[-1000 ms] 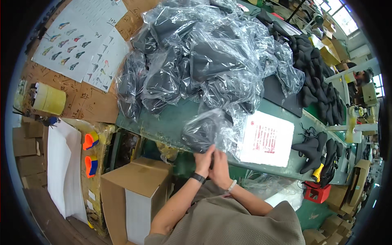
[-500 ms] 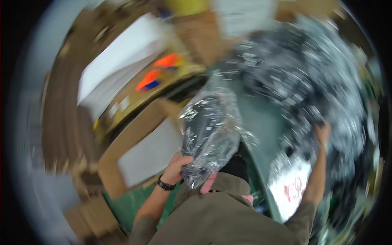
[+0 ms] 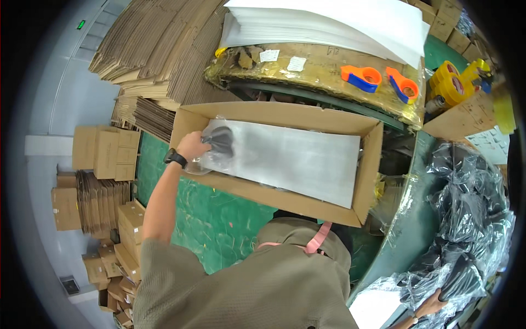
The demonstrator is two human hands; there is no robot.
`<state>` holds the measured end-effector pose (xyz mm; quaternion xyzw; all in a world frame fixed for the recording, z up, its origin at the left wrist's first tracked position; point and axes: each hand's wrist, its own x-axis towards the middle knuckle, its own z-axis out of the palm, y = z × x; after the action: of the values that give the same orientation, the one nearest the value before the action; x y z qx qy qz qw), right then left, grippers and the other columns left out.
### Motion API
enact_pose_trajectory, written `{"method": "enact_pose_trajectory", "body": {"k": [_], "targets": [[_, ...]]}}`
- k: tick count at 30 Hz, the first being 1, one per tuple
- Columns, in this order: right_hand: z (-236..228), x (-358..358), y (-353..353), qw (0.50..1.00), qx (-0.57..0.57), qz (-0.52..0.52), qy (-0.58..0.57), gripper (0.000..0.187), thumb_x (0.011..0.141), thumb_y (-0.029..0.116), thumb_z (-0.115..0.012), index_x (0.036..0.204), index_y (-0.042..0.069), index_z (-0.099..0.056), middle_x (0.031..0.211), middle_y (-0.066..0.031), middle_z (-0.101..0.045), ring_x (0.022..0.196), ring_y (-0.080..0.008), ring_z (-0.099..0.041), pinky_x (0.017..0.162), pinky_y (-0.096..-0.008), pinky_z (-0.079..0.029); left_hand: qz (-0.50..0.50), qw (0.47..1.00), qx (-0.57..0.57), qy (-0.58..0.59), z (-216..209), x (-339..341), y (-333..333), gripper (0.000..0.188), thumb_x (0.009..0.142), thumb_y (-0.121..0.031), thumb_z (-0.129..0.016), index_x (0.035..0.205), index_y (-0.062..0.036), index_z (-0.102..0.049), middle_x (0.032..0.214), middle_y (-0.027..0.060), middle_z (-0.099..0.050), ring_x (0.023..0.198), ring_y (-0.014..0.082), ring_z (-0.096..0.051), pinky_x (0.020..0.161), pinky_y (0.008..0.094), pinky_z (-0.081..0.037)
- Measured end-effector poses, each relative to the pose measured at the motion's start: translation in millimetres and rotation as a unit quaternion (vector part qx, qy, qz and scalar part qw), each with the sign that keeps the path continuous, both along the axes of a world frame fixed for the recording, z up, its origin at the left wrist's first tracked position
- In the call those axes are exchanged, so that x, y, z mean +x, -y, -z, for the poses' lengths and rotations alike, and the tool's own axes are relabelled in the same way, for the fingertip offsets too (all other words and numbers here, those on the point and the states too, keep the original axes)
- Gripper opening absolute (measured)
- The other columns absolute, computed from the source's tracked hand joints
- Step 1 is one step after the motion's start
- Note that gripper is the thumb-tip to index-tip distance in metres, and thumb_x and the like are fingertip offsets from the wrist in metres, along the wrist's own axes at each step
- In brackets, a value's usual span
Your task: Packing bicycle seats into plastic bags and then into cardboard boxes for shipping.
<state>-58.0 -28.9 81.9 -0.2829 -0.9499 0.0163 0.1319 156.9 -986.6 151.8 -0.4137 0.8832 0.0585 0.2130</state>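
Observation:
My left hand (image 3: 193,146), with a black watch on the wrist, grips a black item in a clear plastic bag (image 3: 220,141) at the left end of a long open carton (image 3: 274,200). A flat white sheet (image 3: 307,159) lies inside that carton, partly under the bag. What the black item is I cannot make out. Far to the lower right, my right hand (image 3: 432,304) has its fingers closed on the edge of another bagged black item (image 3: 463,278) on the green table. More such bags (image 3: 466,192) are heaped beyond it.
A stack of white sheets (image 3: 323,27) and two orange-and-blue tape dispensers (image 3: 361,78) lie on a tape-wrapped bench (image 3: 307,64) beyond the carton. Flattened cardboard (image 3: 159,49) is piled at the left. Yellow tape rolls (image 3: 446,82) stand at the far right. The green table's edge (image 3: 392,241) runs along my right.
My view has swung left and sharpened. My left hand, with its bagged black item, has moved from in front of me to the carton's left end. My right hand stays at the bag heap.

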Motion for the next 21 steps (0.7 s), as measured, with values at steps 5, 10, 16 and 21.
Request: {"method": "enact_pose_trajectory", "body": {"k": [5, 10, 16, 21], "targets": [[-28, 20, 218, 0.949, -0.266, -0.161, -0.056, 0.06, 0.077, 0.022, -0.069, 0.125, -0.011, -0.052, 0.109, -0.0179, -0.062, 0.09, -0.0253, -0.057, 0.084, -0.0378, -0.047, 0.23, 0.963, -0.14, 0.018, 57, 16, 34, 0.015, 0.082, -0.008, -0.056, 0.09, -0.0015, -0.066, 0.094, 0.0196, -0.068, 0.084, 0.035, -0.069, 0.073, 0.0438, -0.057], [-69, 19, 455, 0.847, -0.393, -0.356, 0.046, 0.066, 0.067, 0.007, -0.069, 0.129, -0.006, -0.05, 0.106, -0.0123, -0.062, 0.095, -0.0206, -0.059, 0.089, -0.0318, -0.047, 0.275, 0.958, -0.031, 0.078, 148, 21, 62, 0.017, 0.074, -0.009, -0.062, 0.087, 0.0017, -0.066, 0.091, 0.0207, -0.066, 0.084, 0.0315, -0.069, 0.064, 0.0425, -0.057], [-50, 34, 639, 0.689, -0.482, -0.465, 0.275, 0.057, 0.068, 0.013, -0.069, 0.12, -0.005, -0.055, 0.097, -0.0049, -0.063, 0.083, -0.0138, -0.057, 0.076, -0.0291, -0.05, 0.373, 0.924, 0.078, 0.022, 227, 43, 52, 0.037, 0.07, -0.024, -0.071, 0.099, -0.0022, -0.065, 0.105, 0.016, -0.063, 0.099, 0.0323, -0.063, 0.087, 0.0461, -0.05], [-15, 56, 725, 0.673, -0.422, -0.37, 0.482, 0.049, 0.067, 0.014, -0.068, 0.111, -0.006, -0.057, 0.09, -0.0097, -0.063, 0.084, -0.016, -0.057, 0.078, -0.0286, -0.048, 0.394, 0.916, 0.071, 0.032, 302, 64, 71, 0.056, 0.069, -0.03, -0.075, 0.117, -0.0061, -0.058, 0.115, 0.0122, -0.059, 0.112, 0.0318, -0.057, 0.098, 0.0484, -0.043]]}}
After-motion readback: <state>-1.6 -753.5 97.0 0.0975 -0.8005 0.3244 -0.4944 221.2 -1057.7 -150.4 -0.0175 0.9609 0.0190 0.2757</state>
